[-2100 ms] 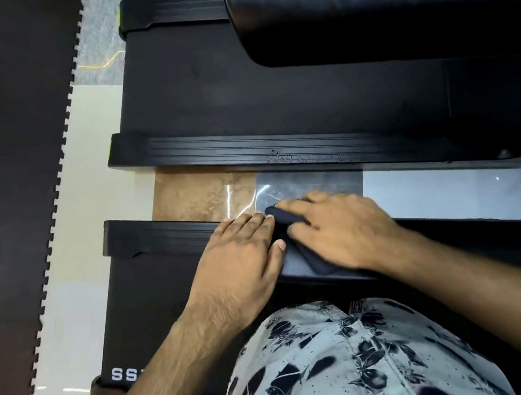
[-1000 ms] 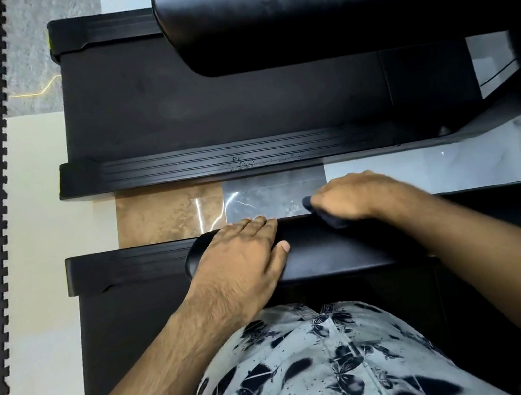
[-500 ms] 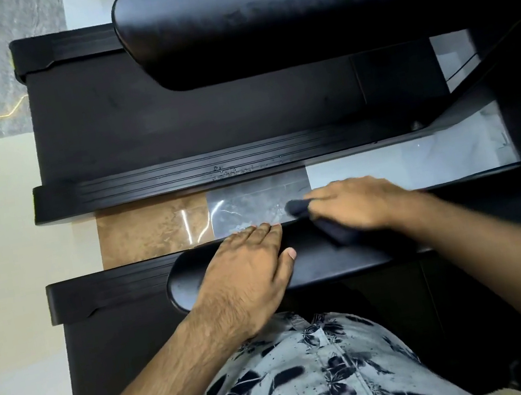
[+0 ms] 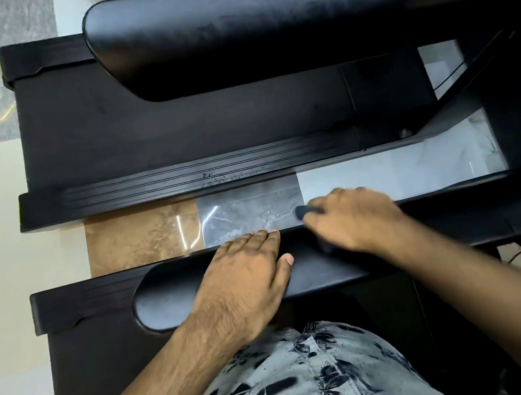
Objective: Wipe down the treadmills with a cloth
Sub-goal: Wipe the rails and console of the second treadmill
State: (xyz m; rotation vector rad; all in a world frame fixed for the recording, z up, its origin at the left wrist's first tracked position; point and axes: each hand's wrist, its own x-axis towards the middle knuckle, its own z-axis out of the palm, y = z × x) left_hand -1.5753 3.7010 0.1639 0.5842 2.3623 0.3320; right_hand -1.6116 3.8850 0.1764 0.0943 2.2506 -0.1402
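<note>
A long black padded handrail (image 4: pixel 318 274) of the near treadmill runs across the middle, and everything here is told from it. The left hand (image 4: pixel 245 276) lies flat on top of the handrail, fingers straight and close together, thumb out to the side. Just to the right of it, the right hand (image 4: pixel 357 218) presses on the far edge of the same handrail with its fingers curled around a dark blue cloth (image 4: pixel 307 211). Only a small end of the cloth pokes out past the fingers. Beyond the handrail is a strip of shiny tiled floor (image 4: pixel 248 213), then another black treadmill (image 4: pixel 176 125) with its own fat black handrail (image 4: pixel 256 24). Below the near handrail is a white shirt with dark leaves (image 4: pixel 302 381).
</note>
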